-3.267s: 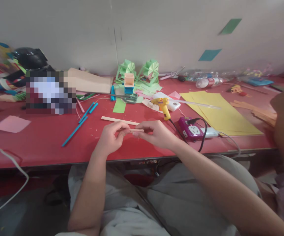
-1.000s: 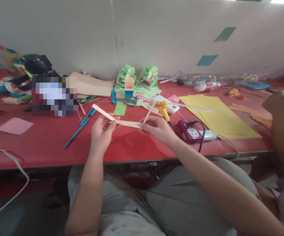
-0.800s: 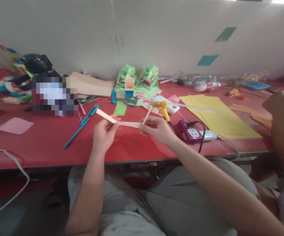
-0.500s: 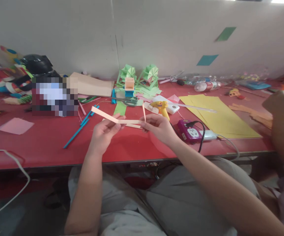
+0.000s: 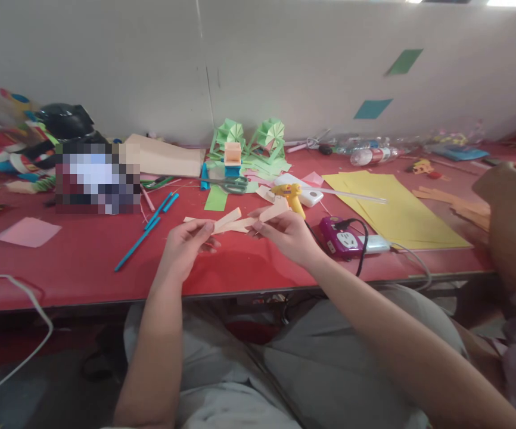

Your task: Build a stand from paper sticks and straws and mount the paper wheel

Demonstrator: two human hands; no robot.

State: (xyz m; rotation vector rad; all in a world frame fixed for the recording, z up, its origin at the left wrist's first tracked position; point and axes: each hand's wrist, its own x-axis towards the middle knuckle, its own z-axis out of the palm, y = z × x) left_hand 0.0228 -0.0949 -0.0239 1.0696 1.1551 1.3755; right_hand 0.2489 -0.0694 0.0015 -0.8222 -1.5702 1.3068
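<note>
A pale peach paper strip point(image 5: 273, 211) with creased ends is held between both hands above the red table. My left hand point(image 5: 183, 249) pinches its left part between thumb and fingers. My right hand point(image 5: 290, 237) grips the other part, where a flap leans up to the right. Another pale strip seems to lie behind, partly hidden by the fingers. Beyond my right hand lies a yellow glue gun point(image 5: 288, 192) with a clear glue stick. Blue paper rolls point(image 5: 136, 245) are left of my left hand.
Scissors point(image 5: 233, 185), a small blue-and-peach paper box point(image 5: 232, 156) and green paper wheels point(image 5: 270, 140) stand or lie farther back. At right are a purple power socket point(image 5: 341, 239) with cables and yellow sheets point(image 5: 401, 211). Another person's arm point(image 5: 512, 220) reaches in at far right.
The strip's left end, which stuck out to the upper left, now angles up to the right. Its right flap, upright before, now leans right. Both hands stay nearly in place.
</note>
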